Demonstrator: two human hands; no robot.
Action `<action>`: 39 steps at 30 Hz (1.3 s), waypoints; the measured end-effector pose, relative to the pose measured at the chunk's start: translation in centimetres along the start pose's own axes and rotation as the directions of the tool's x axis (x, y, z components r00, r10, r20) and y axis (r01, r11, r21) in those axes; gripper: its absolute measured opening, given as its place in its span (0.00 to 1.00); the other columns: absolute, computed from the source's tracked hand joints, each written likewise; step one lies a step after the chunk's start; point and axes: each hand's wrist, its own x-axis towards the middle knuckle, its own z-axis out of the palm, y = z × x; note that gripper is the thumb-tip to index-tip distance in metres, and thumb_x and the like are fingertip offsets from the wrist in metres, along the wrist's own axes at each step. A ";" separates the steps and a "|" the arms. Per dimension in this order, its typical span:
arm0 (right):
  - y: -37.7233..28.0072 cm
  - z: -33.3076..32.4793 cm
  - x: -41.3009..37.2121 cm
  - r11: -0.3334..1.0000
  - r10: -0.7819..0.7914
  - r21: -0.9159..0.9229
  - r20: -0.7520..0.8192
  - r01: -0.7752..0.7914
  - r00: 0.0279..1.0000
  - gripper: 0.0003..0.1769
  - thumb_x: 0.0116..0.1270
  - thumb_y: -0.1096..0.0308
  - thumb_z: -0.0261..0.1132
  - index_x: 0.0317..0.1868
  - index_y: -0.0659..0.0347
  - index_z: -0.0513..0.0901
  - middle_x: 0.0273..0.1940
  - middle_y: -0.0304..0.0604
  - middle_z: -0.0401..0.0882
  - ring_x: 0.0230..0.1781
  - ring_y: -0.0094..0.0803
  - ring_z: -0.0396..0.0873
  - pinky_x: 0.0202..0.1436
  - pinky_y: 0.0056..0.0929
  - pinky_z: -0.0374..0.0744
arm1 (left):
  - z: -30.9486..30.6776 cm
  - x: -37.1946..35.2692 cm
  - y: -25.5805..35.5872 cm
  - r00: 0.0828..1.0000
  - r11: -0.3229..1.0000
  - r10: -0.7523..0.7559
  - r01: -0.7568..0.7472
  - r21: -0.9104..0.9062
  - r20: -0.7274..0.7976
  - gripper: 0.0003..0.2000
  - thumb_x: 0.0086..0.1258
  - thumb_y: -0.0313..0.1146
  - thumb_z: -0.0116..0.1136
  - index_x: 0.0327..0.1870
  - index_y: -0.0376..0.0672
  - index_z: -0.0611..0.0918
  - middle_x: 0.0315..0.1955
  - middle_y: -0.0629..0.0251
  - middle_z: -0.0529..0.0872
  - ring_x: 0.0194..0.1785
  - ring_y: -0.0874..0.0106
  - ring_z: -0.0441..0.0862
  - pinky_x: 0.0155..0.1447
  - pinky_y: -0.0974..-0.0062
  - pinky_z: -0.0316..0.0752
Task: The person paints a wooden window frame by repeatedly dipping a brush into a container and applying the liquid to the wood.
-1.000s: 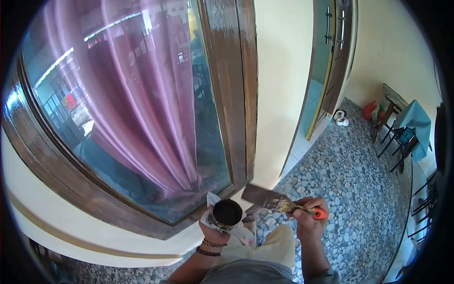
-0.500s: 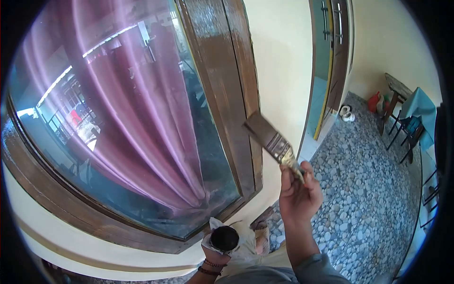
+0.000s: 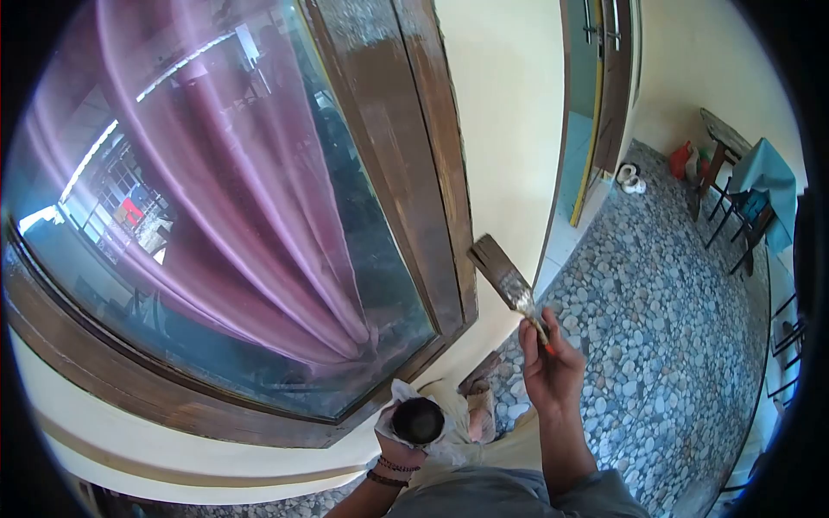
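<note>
The right grip (image 3: 554,361) is pinching a brush (image 3: 503,271) just beside the right edge of the window frame (image 3: 380,142); the left grip (image 3: 400,450) is cradling a cup (image 3: 418,422) below the frame. A straying brush could be smearing the wall (image 3: 511,112) beside the frame; a tilting cup could be spilling.

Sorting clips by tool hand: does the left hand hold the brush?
No, the right hand holds the brush, while the left hand holds a round container.

The bare right hand (image 3: 553,367), right of centre, points upward in a pinch; the bare left hand (image 3: 395,448), lower centre, curls, partly hidden.
</note>
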 end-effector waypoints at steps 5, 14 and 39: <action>-0.6 -0.7 -0.6 0.985 0.173 -0.015 0.062 -0.172 0.983 0.16 0.64 0.70 0.59 0.53 0.60 0.75 0.44 0.48 0.78 0.48 0.35 0.76 0.54 0.23 0.77 | -1.1 1.1 -2.0 0.998 0.998 -0.018 0.021 0.054 -0.068 0.24 0.61 0.58 0.39 0.45 0.51 0.78 0.42 0.61 0.82 0.43 0.55 0.80 0.36 0.49 0.73; 0.9 2.4 1.3 0.929 0.305 -0.303 0.299 -0.214 0.904 0.25 0.64 0.69 0.60 0.61 0.67 0.68 0.46 0.43 0.76 0.41 0.29 0.74 0.43 0.28 0.74 | -1.3 1.5 -1.4 0.998 0.998 -0.054 0.055 -0.038 0.033 0.23 0.65 0.51 0.36 0.48 0.45 0.76 0.43 0.59 0.82 0.46 0.52 0.79 0.46 0.44 0.74; 5.4 11.0 7.8 0.835 0.032 -0.494 0.485 0.244 0.874 0.21 0.72 0.66 0.51 0.61 0.66 0.68 0.41 0.43 0.78 0.28 0.17 0.68 0.32 0.18 0.67 | -1.7 -0.3 -0.6 0.817 0.169 0.366 -0.529 0.832 0.445 0.20 0.68 0.47 0.36 0.49 0.45 0.75 0.44 0.59 0.81 0.49 0.58 0.79 0.50 0.50 0.75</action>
